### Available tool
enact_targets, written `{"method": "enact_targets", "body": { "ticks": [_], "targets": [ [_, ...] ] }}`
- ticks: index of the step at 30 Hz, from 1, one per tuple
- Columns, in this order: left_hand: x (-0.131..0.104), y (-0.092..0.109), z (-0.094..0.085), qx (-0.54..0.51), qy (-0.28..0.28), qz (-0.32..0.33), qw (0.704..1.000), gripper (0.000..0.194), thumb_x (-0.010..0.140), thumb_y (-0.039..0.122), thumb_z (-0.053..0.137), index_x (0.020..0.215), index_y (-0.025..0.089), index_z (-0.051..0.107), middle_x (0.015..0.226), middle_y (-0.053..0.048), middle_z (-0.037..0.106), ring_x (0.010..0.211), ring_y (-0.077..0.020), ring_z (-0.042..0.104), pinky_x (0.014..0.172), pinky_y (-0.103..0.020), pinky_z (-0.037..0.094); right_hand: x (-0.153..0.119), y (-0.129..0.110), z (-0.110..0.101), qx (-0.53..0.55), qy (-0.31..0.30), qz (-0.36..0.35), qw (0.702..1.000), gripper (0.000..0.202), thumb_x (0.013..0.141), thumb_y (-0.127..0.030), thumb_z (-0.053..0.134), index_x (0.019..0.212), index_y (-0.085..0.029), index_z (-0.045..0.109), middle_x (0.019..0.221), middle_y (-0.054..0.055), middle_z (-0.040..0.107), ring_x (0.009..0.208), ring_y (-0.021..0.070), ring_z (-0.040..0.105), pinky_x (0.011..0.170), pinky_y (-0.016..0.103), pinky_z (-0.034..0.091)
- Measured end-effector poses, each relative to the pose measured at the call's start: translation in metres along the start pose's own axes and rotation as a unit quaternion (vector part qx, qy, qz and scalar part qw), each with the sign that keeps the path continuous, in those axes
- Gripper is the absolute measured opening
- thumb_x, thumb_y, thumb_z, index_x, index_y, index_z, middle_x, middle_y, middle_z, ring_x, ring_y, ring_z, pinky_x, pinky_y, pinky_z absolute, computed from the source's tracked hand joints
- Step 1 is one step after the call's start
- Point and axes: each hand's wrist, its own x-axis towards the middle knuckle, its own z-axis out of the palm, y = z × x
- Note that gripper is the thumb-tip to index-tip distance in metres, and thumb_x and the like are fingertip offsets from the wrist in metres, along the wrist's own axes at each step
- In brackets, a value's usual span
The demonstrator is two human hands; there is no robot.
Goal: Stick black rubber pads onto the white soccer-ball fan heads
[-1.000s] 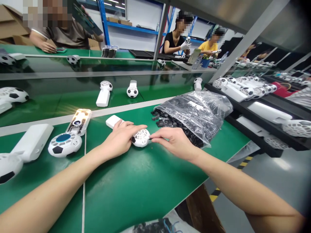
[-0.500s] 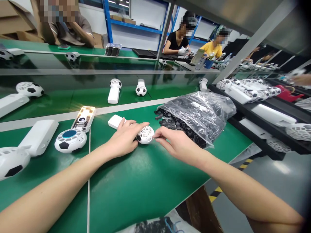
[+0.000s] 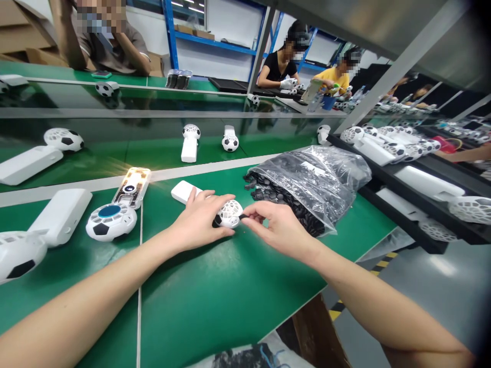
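Observation:
A white handheld fan (image 3: 231, 208) with a football-patterned head lies on the green bench, its white handle pointing to the upper left. My left hand (image 3: 197, 219) is closed over it, fingers across the top of the head and thumb along its near side. At the head's right edge, my right hand (image 3: 282, 227) pinches a small black piece (image 3: 243, 216) between thumb and forefinger. Whether that piece sits in the head or only touches it, I cannot tell. Just beyond my right hand, a clear plastic bag (image 3: 326, 171) spills many similar black pieces (image 3: 268, 193).
Left on the bench are an opened fan (image 3: 111, 222) with lit insides and another white fan (image 3: 63, 217). Several fans ride the green belt (image 3: 153, 138) behind. Black trays (image 3: 402, 179) of fans stand at right, with a co-worker's arm (image 3: 468, 153). Other people sit across.
Fans on the near belt have shifted right; those on the far belt have shifted left. My left thumb has stretched along the fan head. More of the black piece shows in my right fingers.

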Motion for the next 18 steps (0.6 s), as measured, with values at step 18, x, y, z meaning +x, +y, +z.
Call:
{"method": "enact_targets", "body": {
  "ticks": [18],
  "targets": [
    [0.001, 0.004, -0.002, -0.019, 0.004, -0.017, 1.0, 0.068, 0.069, 0.062, 0.051, 0.124, 0.025, 0.042, 0.123, -0.005, 0.05, 0.121, -0.0326, 0.03, 0.102, -0.056, 0.008, 0.004, 0.01, 0.019, 0.112, 0.01, 0.038, 0.993, 0.002, 0.077, -0.02, 0.056, 0.077, -0.018, 0.057, 0.095, 0.004, 0.05, 0.095, 0.0144, 0.048, 0.083, 0.03, 0.04]
  ]
}}
